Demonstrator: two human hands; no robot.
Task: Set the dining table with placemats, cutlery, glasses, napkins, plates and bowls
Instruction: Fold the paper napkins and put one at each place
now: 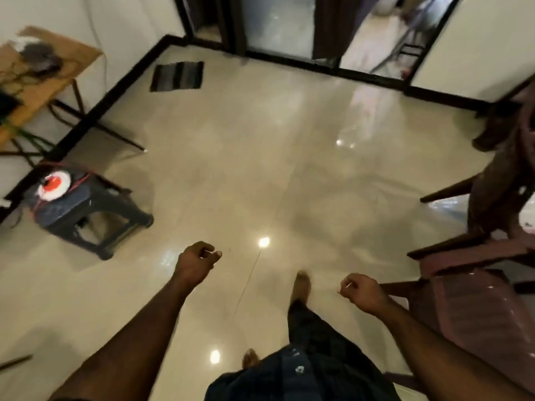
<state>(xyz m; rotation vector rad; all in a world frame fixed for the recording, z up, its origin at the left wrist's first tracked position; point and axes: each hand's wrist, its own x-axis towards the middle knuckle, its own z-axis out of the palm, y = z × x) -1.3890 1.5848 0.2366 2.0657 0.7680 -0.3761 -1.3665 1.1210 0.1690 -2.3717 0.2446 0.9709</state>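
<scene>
No placemat, cutlery, glass, napkin, plate or bowl shows in the head view. My left hand (198, 263) hangs over the shiny cream floor, fingers loosely curled, holding nothing. My right hand (363, 290) is lower and to the right, close to a dark wooden chair (474, 308), its fingers also loosely curled and empty. My bare feet and dark trousers (312, 342) appear between the arms, one foot stepped forward. The picture is blurred by motion.
Dark wooden chairs with plastic-covered seats line the right edge. A dark plastic stool (86, 209) carrying a white and red reel stands at left. A wooden side table (37, 79) with cables sits at far left. A striped doormat (177, 76) lies before a doorway (278, 27).
</scene>
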